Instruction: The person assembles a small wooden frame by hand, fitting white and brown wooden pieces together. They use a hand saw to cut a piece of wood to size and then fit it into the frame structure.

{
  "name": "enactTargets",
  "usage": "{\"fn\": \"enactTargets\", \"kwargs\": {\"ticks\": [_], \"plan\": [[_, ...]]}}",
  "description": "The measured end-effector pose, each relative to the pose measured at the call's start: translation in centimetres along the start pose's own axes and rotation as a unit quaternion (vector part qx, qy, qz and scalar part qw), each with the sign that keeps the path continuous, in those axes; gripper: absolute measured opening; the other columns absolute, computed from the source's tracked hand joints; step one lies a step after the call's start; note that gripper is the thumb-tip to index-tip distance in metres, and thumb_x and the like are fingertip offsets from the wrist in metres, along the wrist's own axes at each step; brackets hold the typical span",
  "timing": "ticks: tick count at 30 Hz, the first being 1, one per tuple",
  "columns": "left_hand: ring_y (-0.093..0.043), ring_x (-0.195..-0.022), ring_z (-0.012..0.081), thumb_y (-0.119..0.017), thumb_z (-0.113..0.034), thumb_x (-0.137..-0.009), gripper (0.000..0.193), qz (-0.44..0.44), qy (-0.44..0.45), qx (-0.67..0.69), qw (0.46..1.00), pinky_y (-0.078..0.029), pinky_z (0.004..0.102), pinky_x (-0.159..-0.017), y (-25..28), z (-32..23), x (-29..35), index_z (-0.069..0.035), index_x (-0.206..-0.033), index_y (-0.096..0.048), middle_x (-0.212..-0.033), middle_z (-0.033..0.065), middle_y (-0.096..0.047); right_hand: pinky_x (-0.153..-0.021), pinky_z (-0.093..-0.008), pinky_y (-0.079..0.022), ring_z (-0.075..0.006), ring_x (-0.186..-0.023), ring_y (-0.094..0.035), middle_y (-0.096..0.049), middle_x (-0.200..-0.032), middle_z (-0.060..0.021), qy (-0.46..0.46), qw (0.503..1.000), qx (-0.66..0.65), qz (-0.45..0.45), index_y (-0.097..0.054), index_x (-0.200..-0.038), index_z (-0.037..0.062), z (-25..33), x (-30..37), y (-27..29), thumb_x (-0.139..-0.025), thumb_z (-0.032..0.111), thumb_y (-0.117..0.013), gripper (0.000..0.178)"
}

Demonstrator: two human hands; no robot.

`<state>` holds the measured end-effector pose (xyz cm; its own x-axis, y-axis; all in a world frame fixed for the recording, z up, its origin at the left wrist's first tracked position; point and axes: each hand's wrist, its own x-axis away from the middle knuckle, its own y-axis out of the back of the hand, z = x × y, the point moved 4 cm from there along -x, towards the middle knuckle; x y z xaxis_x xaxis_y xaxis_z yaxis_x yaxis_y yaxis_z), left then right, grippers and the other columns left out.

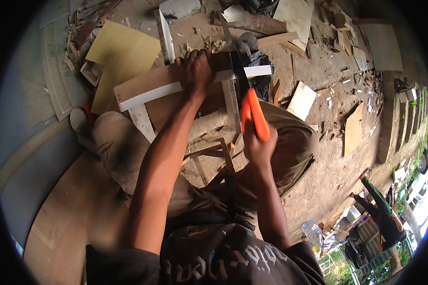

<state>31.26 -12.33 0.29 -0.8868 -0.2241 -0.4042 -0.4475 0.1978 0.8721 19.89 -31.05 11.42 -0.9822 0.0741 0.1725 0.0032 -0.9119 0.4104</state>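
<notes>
Orange-handled metal saw [251,96]: 1 o'clock, gripped by my right hand [261,143]; twisting could bind the blade [239,71].
White narrow strip [161,90]: 12 o'clock, clasped by my left hand [195,71]; weak pressure could cause slipping.

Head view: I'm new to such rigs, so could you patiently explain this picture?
There is no machine here, only bare-handed work. The picture comes from a wide fisheye camera worn on the head, looking down, so straight edges bend. The left hand rests on a long brown wooden board with a white edge. The right hand grips an orange-handled handsaw whose dark blade crosses the board near its right end. A tan wooden panel lies on the brown dirt ground at right; a yellowish plywood sheet is at upper left.
</notes>
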Motion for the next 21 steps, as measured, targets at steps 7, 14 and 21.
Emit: {"fn": "enactTargets", "kwargs": {"ticks": [7,14,21], "plan": [[-0.064,-0.086,0.0242,-0.055,-0.027,-0.096,0.026,0.018,0.020,-0.014,1.000,-0.042,0.0472,-0.085,-0.2,0.1,0.1,-0.012,-0.079,-0.067,-0.082,0.0063,-0.068,-0.052,-0.0276,-0.042,-0.0068,-0.057,-0.050,-0.051,-0.057,-0.0019,-0.062,0.998,0.002,0.006,-0.056,-0.072,-0.0004,0.2,6.0,2.0,-0.089,0.008,-0.059,0.019],[-0.065,-0.087,0.0236,-0.052,-0.030,-0.097,0.032,0.025,0.032,-0.025,0.999,-0.042,0.0467,-0.085,0.1,-0.1,-0.6,-0.011,-0.077,-0.068,-0.084,0.0063,-0.069,-0.052,-0.0282,-0.044,-0.0134,-0.051,-0.051,-0.052,-0.057,-0.0067,-0.009,0.999,0.015,0.041,-0.059,-0.074,-0.0017,2.3,9.9,4.7,-0.087,0.011,-0.058,0.018],[-0.066,-0.093,0.0260,-0.050,-0.031,-0.099,0.033,0.035,0.012,0.000,0.999,-0.043,0.0498,-0.088,-0.2,0.2,-0.8,-0.010,-0.084,-0.070,-0.091,0.0091,-0.071,-0.050,-0.0295,-0.038,-0.0075,-0.053,-0.042,-0.048,-0.056,-0.0029,-0.061,0.996,-0.067,0.017,-0.056,-0.072,-0.0021,0.7,-1.0,-0.7,-0.090,0.010,-0.061,0.022]]}}
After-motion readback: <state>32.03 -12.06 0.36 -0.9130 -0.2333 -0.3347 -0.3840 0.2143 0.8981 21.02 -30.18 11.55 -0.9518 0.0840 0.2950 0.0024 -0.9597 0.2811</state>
